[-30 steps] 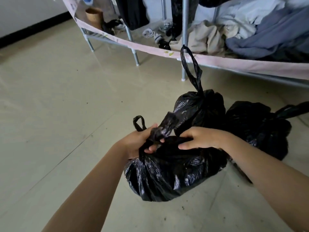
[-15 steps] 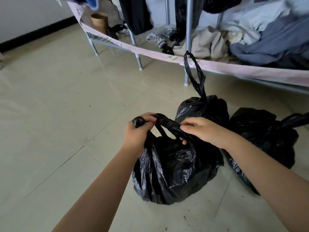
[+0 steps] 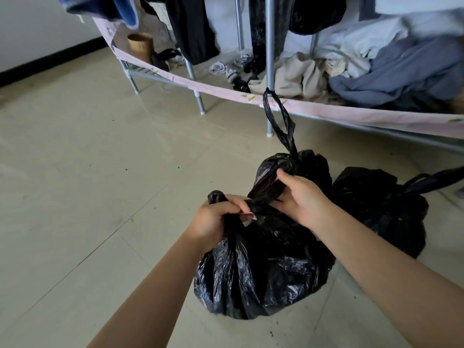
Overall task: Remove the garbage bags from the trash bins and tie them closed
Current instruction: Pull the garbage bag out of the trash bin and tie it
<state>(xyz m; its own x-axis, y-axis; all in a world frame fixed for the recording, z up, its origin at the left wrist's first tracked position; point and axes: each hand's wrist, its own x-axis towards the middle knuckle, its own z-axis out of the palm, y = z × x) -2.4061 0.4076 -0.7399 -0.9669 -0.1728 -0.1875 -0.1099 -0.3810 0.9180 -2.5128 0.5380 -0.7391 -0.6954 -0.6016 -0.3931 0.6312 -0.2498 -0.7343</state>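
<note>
A full black garbage bag (image 3: 261, 280) sits on the tiled floor right in front of me. My left hand (image 3: 213, 217) is clenched on its left handle strip, whose end sticks up above my fist. My right hand (image 3: 300, 197) grips the right handle strip, stretched up and to the right. The two strips cross between my hands. Behind it stands a second black bag (image 3: 311, 167), tied, with a loop handle (image 3: 278, 116) standing upright. A third black bag (image 3: 384, 207) lies to the right, its handle trailing off right.
A metal-framed clothes rack (image 3: 268, 71) with a pink fabric edge runs across the back, holding piled clothes, socks and a wooden bucket (image 3: 140, 45). Its legs stand just behind the bags. Bare tile floor spreads to the left, with dark specks near the bags.
My hands have pulled the two handle strips tighter and crossed them; my right hand rose and moved right. The bag's neck is more gathered. The camera tilted slightly up.
</note>
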